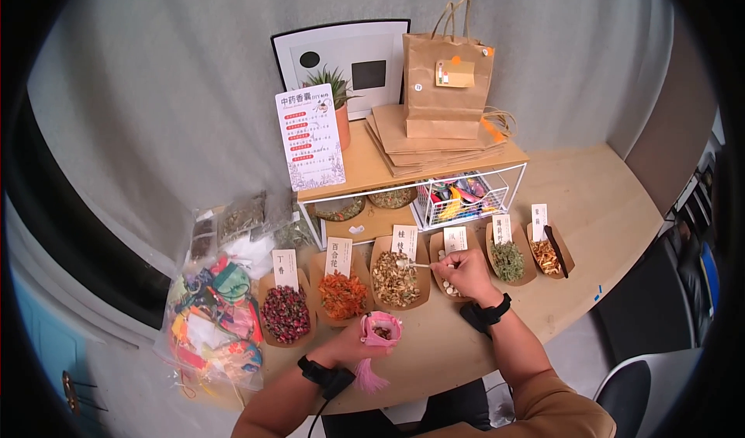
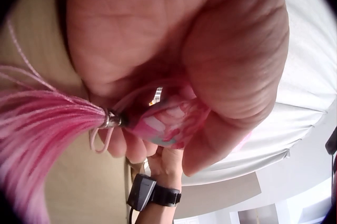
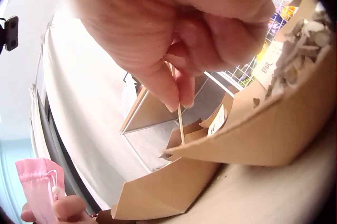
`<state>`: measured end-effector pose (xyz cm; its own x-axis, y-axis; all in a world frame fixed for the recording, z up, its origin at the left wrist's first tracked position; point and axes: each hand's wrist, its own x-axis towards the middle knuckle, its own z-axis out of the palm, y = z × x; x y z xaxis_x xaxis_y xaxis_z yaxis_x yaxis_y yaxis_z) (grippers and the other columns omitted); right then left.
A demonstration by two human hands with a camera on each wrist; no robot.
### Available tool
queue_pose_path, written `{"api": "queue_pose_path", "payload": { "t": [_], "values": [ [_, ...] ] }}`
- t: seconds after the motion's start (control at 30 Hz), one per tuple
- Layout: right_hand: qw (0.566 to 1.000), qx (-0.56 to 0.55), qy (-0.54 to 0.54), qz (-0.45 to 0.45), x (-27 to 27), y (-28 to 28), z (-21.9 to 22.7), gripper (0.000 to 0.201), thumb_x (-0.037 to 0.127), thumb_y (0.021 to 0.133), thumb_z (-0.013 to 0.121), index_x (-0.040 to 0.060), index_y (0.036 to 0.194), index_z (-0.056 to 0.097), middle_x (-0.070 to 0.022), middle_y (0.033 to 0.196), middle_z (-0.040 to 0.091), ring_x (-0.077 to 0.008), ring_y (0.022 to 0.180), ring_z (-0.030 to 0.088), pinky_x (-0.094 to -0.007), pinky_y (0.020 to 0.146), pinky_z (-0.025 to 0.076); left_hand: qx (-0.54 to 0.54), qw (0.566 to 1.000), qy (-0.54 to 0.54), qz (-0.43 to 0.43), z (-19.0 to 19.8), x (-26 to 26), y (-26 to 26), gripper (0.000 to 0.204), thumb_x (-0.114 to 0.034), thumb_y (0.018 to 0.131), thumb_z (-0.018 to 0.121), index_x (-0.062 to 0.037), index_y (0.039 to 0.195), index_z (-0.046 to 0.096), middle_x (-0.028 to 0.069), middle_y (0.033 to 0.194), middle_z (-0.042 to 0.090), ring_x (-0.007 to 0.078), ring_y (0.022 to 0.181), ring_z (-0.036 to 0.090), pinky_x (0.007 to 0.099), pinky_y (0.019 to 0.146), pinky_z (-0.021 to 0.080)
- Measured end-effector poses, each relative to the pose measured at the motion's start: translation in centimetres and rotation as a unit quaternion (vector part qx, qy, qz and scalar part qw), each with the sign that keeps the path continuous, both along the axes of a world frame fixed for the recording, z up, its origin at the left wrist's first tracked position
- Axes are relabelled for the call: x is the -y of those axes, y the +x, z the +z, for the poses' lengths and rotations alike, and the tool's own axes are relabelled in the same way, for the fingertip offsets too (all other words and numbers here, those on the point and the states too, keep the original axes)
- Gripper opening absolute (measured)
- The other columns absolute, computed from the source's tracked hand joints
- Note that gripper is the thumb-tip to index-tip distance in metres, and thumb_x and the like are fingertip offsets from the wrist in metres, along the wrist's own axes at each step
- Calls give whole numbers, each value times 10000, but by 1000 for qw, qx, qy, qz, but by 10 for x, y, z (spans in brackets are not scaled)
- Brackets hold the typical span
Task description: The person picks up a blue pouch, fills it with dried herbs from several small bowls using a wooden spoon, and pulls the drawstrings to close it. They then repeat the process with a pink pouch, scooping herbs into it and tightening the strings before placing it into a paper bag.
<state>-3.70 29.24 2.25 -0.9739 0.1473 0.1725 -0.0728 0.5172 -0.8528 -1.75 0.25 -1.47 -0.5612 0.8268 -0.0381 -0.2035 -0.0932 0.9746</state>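
In the head view my left hand (image 1: 351,349) grips a small pink drawstring pouch (image 1: 395,326), its mouth up and some dried bits inside. A pink tassel (image 1: 371,377) hangs from the pouch; the left wrist view shows the fingers curled round the printed cloth. My right hand (image 1: 468,275) pinches the thin handle of a small spoon (image 1: 420,265) between thumb and fingertips. The spoon's bowl lies over the pale chopped dried herbs (image 1: 394,281) in the third paper tray from the left. In the right wrist view a tray wall hides the spoon's lower end.
Paper trays hold dark red buds (image 1: 285,314), orange petals (image 1: 343,295), green leaves (image 1: 507,262) and brown strips (image 1: 545,258), with name cards behind. A plastic bag of colourful pouches (image 1: 221,314) lies left. Behind stands a wooden shelf (image 1: 434,166) bearing paper bags (image 1: 446,104).
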Motion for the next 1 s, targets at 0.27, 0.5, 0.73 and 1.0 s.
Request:
{"api": "queue_pose_path", "payload": {
  "t": [0.27, 0.5, 0.73, 1.0],
  "values": [
    [999, 33, 23, -11, -1, 1, 8, 156, 164, 784, 739, 8, 790, 728, -106, 588, 644, -99, 501, 565, -272, 511, 463, 9, 1000, -12, -9, -1, 4, 0, 409, -9, 789, 727, -12, 1170, 579, 26, 1061, 629, 96, 964, 590, 273, 866, 488],
    [1000, 15, 8, 3, -2, 2, 5, 159, 170, 808, 703, 12, 795, 717, -121, 604, 649, -126, 528, 603, -290, 528, 482, 28, 999, -4, -16, 0, 3, -1, 422, -12, 789, 728, -15, 1182, 573, 28, 1058, 629, 105, 986, 588, 282, 882, 483],
    [998, 6, 52, 36, -8, -2, -9, 222, 230, 867, 684, 12, 825, 678, -100, 612, 623, -122, 543, 570, -308, 529, 466, 23, 999, 19, -26, -9, 2, -4, 406, -22, 794, 726, -15, 1169, 571, 30, 1038, 625, 108, 971, 587, 283, 883, 481],
    [989, -27, 105, 98, -9, -1, -11, 254, 281, 897, 651, 39, 820, 639, -146, 634, 614, -247, 541, 567, -354, 548, 466, -194, 974, 73, 94, 10, -12, 6, 174, -76, 774, 748, -57, 820, 581, 10, 832, 567, 89, 775, 544, 264, 679, 464]
  ]
}}
